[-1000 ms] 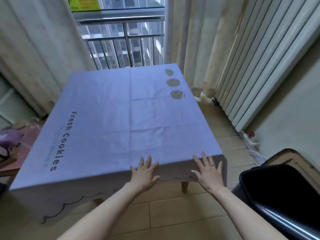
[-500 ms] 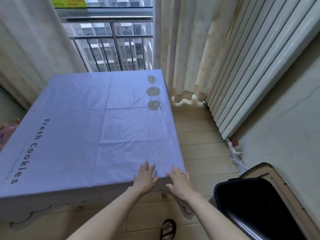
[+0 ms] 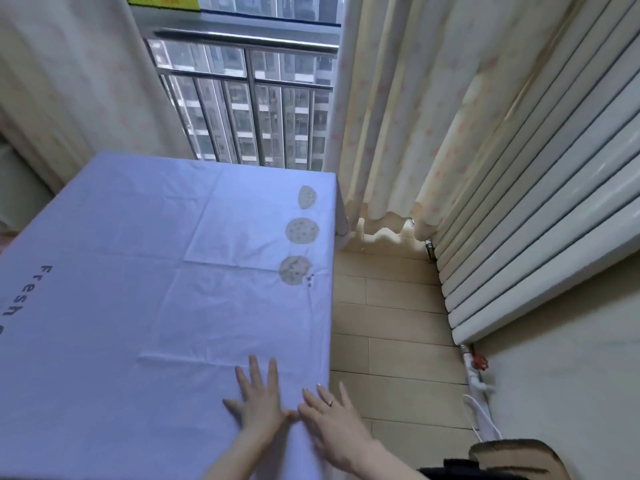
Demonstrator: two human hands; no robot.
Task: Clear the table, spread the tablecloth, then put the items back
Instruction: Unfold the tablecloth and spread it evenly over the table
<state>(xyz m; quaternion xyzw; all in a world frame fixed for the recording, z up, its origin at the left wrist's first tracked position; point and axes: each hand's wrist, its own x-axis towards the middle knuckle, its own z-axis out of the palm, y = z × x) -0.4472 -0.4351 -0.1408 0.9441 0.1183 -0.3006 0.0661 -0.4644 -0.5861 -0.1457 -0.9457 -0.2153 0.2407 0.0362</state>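
Left hand (image 3: 261,401) and right hand (image 3: 334,422) flat on tablecloth (image 3: 156,289)

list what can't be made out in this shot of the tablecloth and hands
Head view only:
- Table: wholly hidden under the tablecloth.
- Printed wording: cut off by the left edge after "Fresh".
- Dark object at the bottom right: cropped, unidentifiable.
- Items to put back: none in frame.
- Left hand and right hand: palms hidden, face down.

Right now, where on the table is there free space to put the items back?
Nearly all of the tablecloth is bare: the wide middle between the "Fresh" lettering and the three printed cookies, and the far part toward the window railing. Only the near right corner is taken, where the left hand and right hand lie flat.
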